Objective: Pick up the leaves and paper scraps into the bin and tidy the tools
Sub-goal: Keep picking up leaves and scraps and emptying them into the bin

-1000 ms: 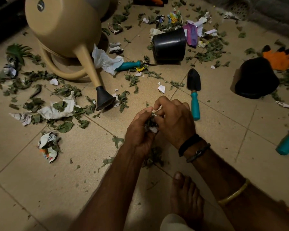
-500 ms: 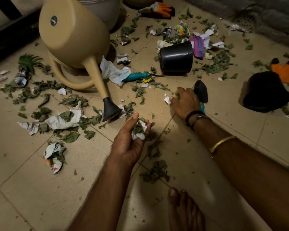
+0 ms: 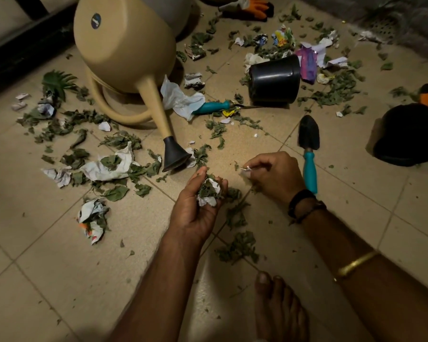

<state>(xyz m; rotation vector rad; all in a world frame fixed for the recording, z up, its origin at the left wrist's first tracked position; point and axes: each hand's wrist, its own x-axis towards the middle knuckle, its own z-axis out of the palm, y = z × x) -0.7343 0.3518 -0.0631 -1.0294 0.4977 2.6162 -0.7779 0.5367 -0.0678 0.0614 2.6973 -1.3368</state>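
While the left hand (image 3: 195, 208) lies palm up just above the tiled floor (image 3: 47, 267), its fingers curled round a wad of leaves and paper (image 3: 209, 191), I see the right hand (image 3: 273, 176) just beside it, not touching it, pinching a small white paper scrap (image 3: 246, 169) between thumb and fingertips. From my feed, most of the litter is on the floor. Dry leaves (image 3: 119, 141) and crumpled paper (image 3: 109, 165) lie thick to the left of the hands, and a looser clump of leaves (image 3: 237, 248) sits between the forearms, near a bare foot (image 3: 279, 309). More scraps and leaves are spread at the far side around a black pot (image 3: 273, 80) lying on its side. A trowel (image 3: 309, 169) with a teal handle and black blade lies flat just right of the right hand, blade pointing away. A second teal-handled tool (image 3: 211, 107) lies in front of the pot, its near end under a white sheet. A beige watering can (image 3: 124, 45) lies tipped over at the upper left, its black rose (image 3: 174, 156) touching the floor close to the left hand. An orange glove (image 3: 255, 7) lies at the top edge. At the right is a black rounded object (image 3: 405, 137); I cannot tell what it is.
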